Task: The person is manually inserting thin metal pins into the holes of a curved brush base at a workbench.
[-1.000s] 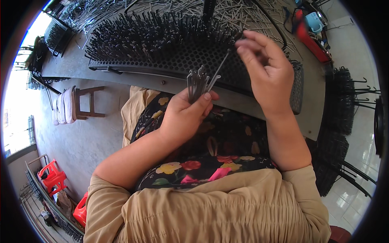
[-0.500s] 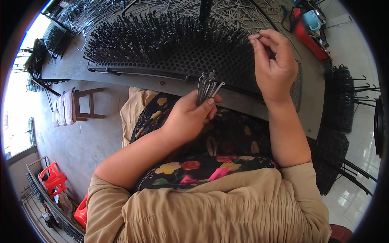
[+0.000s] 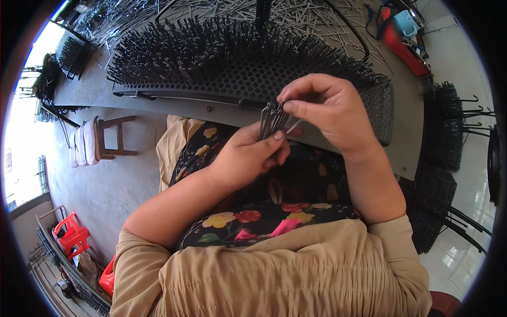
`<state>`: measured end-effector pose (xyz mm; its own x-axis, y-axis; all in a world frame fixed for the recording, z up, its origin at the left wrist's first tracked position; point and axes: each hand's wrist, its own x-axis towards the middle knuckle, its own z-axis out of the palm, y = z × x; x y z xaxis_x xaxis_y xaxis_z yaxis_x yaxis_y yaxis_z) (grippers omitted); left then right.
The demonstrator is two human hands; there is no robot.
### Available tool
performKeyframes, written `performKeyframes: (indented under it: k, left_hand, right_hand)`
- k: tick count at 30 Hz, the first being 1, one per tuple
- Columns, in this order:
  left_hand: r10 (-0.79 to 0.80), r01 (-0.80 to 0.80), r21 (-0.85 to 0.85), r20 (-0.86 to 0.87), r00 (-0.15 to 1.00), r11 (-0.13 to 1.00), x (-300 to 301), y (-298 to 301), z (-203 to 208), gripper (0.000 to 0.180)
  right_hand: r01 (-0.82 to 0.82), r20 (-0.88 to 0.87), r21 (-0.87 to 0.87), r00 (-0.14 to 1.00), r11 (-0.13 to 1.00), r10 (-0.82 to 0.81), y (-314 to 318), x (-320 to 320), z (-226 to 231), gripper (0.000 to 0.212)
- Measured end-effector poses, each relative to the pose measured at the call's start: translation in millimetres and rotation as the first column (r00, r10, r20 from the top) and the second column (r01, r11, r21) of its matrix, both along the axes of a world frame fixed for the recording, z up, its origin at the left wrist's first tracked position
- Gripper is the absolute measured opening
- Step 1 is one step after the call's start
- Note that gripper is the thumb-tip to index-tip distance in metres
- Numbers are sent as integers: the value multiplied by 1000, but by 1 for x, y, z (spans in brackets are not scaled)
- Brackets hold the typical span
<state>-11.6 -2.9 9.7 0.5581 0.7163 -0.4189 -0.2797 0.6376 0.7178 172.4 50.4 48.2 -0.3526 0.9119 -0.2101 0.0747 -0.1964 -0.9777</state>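
Observation:
My left hand (image 3: 248,153) is closed around a bundle of thin grey metal rods (image 3: 270,120), whose small bent or looped ends point up and away from me. At the top of this bundle, the thumb and forefinger of my right hand (image 3: 335,116) pinch the end of one rod. Just beyond both hands lies a black rack with a honeycomb of holes (image 3: 253,78). Many upright dark rods with hooked tips (image 3: 179,53) fill its left and far parts, while bare holes show in its nearer middle and right.
Loose metal rods (image 3: 306,18) lie heaped on the table behind the rack. A red case (image 3: 406,50) with a light-blue cup (image 3: 406,24) sits at the far right. Black hooked racks (image 3: 443,127) stand to the right; a wooden stool (image 3: 108,138) and red chair (image 3: 72,235) are left.
My right hand has come from above the rack's right side, toward me and left, down to the rod bundle. My left hand keeps its hold in nearly the same place.

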Motion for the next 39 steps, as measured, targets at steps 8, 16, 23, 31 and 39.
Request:
performKeyframes:
  k: [8,16,23,31,39]
  left_hand:
    - [-37,37,-9,-7,999,999,-1,-2,-3,19]
    - [-23,34,72,-142,990,997,2,0,5,19]
    - [-8,40,151,-206,979,988,5,-1,3,20]
    - [-17,50,97,-311,950,994,8,3,1,17]
    - [227,-228,-11,-63,972,974,2,7,-3,14]
  right_hand:
    - [9,-80,36,997,999,-6,-3,7,-2,17]
    - [145,40,122,988,982,-151,-5,8,-9,10]
    - [371,-196,126,918,920,-343,3,22,-5,13]
    - [566,-175,614,777,550,-605,24,47,-6,13]
    - [426,-164,195,902,883,-399,8,39,5,14]
